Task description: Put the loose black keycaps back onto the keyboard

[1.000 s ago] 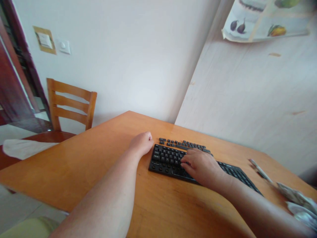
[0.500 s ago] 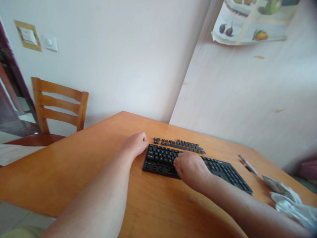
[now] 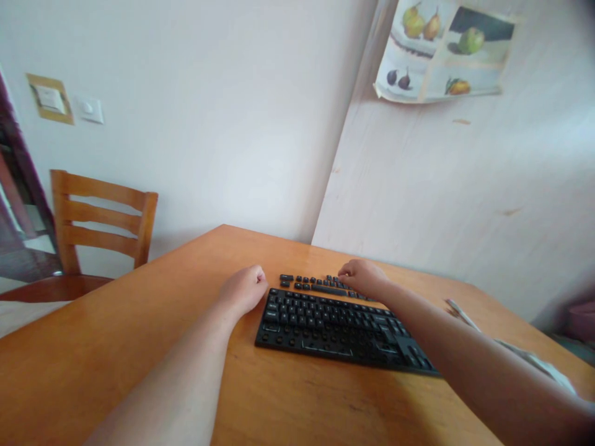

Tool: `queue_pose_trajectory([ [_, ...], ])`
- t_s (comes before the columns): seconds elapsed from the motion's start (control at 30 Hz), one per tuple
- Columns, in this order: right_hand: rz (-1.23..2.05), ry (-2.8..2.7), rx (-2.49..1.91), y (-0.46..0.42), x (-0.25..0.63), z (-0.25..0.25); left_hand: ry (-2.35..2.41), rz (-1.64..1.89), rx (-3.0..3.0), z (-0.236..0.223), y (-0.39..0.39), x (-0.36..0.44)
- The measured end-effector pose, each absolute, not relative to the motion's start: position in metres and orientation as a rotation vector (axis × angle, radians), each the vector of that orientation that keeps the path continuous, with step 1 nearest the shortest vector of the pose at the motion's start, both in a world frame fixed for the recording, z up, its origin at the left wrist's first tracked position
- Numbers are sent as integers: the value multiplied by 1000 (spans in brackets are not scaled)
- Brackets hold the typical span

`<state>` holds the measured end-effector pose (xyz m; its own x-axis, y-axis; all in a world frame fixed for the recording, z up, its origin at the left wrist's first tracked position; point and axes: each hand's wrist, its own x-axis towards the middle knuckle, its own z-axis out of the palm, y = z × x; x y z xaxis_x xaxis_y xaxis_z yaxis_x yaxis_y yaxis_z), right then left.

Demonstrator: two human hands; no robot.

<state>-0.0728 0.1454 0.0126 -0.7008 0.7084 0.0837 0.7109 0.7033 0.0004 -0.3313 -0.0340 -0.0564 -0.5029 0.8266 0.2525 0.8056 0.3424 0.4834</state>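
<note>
A black keyboard [image 3: 325, 322] lies on the wooden table, its lower rows showing bare sockets where keycaps are off. Behind it are rows of loose black keycaps [image 3: 312, 280], with a long spacebar [image 3: 329, 289] among them. My left hand [image 3: 245, 290] rests on the table as a fist, just left of the keyboard's far corner; nothing shows in it. Over the right part of the loose keycaps is my right hand [image 3: 365, 277], fingertips pinched together and down among them. Whether a keycap is between those fingers is too small to tell. My right forearm covers the keyboard's right end.
Right of the keyboard lie a thin pen-like stick [image 3: 462, 314] and a crumpled pale cloth or bag [image 3: 539, 362], partly behind my forearm. A wooden chair [image 3: 105, 217] stands left of the table [image 3: 153, 334]. Fruit pictures [image 3: 446, 52] hang on the wall behind.
My right hand has moved off the keyboard, away from me to the loose keycaps. My left fist stays beside the keyboard. The camera view has tilted up slightly.
</note>
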Motion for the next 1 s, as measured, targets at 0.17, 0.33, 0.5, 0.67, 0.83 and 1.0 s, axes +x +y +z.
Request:
queue_pose_trajectory([
  [0.17,27,-2829,-1203,183,-88,-3,2525,875,1550,-58,-33,-334],
  [0.33,106,-2862,-1175,197,-100,-10,2527,874,1564,-62,-32,-338],
  [0.5,152,-2910,-1151,198,-104,-12,2527,856,1554,-60,-33,-336],
  [0.67,142,-2917,-1171,195,-106,-12,2513,859,1538,-58,-34,-335],
  [0.83,136,-2901,-1144,181,-103,1,2519,848,1542,-55,-35,-333],
  [1.0,130,-2896,-810,128,-82,18,2531,845,1538,-55,-34,-333],
])
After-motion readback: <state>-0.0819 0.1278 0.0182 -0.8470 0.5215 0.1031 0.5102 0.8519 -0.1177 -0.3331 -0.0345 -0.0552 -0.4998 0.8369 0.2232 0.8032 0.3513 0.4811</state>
